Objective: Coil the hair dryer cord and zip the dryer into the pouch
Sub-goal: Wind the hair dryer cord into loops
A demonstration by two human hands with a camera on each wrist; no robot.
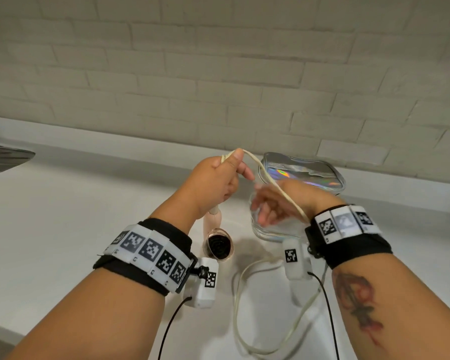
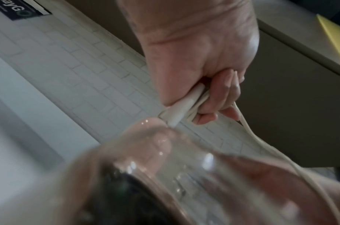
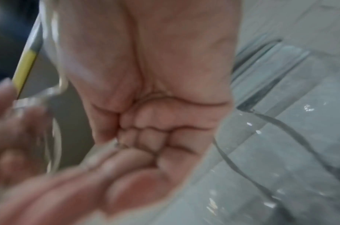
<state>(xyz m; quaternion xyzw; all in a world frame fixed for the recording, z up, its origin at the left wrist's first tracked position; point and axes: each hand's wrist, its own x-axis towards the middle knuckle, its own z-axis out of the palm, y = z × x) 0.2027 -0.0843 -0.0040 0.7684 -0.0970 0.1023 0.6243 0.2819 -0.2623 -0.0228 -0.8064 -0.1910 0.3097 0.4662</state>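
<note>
My left hand (image 1: 226,178) is raised over the counter, fingers curled round the pink hair dryer's handle and several turns of its cream cord (image 1: 278,188). The dryer (image 1: 218,245) hangs below that fist with its dark grille toward me. In the left wrist view, the fingers (image 2: 221,94) clamp the cord against the white handle end (image 2: 182,106). From the fist the cord slopes down across the back of my right hand (image 1: 260,203), which is blurred, its fingers loosely spread and holding nothing. More cord (image 1: 244,307) lies in loose loops on the counter. The silver holographic pouch (image 1: 312,172) lies just behind the right hand.
A white counter (image 1: 89,216) runs along a pale brick-tile wall (image 1: 218,74). A metal sink (image 1: 3,157) sits at the far left. The pouch's clear side (image 3: 280,137) fills the right of the right wrist view. Black camera cables (image 1: 330,320) hang from both wrists.
</note>
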